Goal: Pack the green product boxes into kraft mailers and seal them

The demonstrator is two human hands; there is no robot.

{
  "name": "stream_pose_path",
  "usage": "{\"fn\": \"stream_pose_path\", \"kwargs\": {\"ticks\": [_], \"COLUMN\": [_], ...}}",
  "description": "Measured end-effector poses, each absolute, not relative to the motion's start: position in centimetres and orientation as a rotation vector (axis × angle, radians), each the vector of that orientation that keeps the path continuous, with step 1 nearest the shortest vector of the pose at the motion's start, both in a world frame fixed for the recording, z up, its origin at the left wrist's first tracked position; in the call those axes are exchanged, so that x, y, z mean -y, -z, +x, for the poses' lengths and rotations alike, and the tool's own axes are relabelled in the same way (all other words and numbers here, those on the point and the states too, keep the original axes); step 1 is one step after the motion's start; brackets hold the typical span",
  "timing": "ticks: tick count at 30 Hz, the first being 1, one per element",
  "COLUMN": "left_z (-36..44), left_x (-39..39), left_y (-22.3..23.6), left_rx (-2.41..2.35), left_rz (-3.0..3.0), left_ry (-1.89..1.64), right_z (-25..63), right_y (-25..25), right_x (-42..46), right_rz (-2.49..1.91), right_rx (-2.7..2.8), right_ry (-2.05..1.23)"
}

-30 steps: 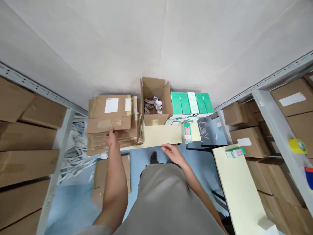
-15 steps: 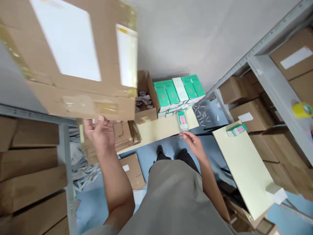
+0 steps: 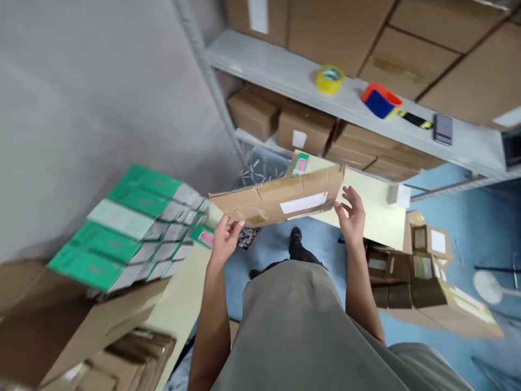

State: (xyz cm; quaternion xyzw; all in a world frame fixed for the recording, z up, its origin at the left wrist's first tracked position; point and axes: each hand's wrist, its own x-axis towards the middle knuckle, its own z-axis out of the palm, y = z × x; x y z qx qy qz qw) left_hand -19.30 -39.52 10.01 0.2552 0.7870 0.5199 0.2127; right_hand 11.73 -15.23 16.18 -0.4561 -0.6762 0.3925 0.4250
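A flattened cardboard carton (image 3: 271,196) with white labels and brown tape is held up in front of me, its long side running left to right. My left hand (image 3: 227,238) pinches its lower left edge between thumb and fingers. At the carton's right end, my right hand (image 3: 351,213) has its fingers apart and slightly curled. The thumb side is close to the cardboard edge; whether it touches is unclear. Beneath the carton lies a cream tabletop (image 3: 376,217), partly hidden by it. A small green and pink box (image 3: 301,163) rests on that table's far end.
Stacked green boxes (image 3: 118,228) stand on the left table (image 3: 183,293), near folded cardboard (image 3: 142,353). On the grey shelf (image 3: 268,54) ahead are yellow tape (image 3: 329,79), an orange and blue tape dispenser (image 3: 381,101) and a phone (image 3: 443,129). Open cartons (image 3: 431,293) sit at right.
My view has turned right, from the left table to the right one. The carton has swung over with my left hand and is now lower and tilted; my right hand has come to its right end.
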Motion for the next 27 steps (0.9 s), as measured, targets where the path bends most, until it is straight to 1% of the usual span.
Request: {"fn": "stream_pose_path", "kwargs": {"ticks": [5,9,12,15,20,23,27], "left_z": [-17.5,-14.1,-11.2,-9.2,-8.1,-8.1,-8.2], "left_x": [24.1,14.0,9.1,6.3,4.1,4.0,5.9], "left_y": [-7.1,-3.7,-1.7,-0.8,-0.4,-0.5,-1.3], "left_rx": [-1.844,-1.907,-1.905,-1.783,-1.537,-1.593,-1.650], "left_rz": [0.976,1.051,0.987,0.955,1.133,1.076,0.852], "left_ry": [-1.311,-1.172,-1.078,-1.038,-1.005,-1.018,-1.035], "right_z": [18.2,22.0,23.5,23.8,22.5,21.8,21.7], "right_y": [-12.5,-8.6,-5.9,-3.7,-2.0,-2.1,-3.5], "right_x": [7.4,3.6,2.1,1.2,0.6,0.7,0.4], "right_rz": [-1.278,-1.403,-1.523,-1.608,-1.585,-1.606,-1.692], "right_rx": [1.634,1.514,1.432,1.335,1.329,1.374,1.317], "right_ry": [-1.073,-1.081,-1.111,-1.152,-1.319,-1.345,-1.334]}}
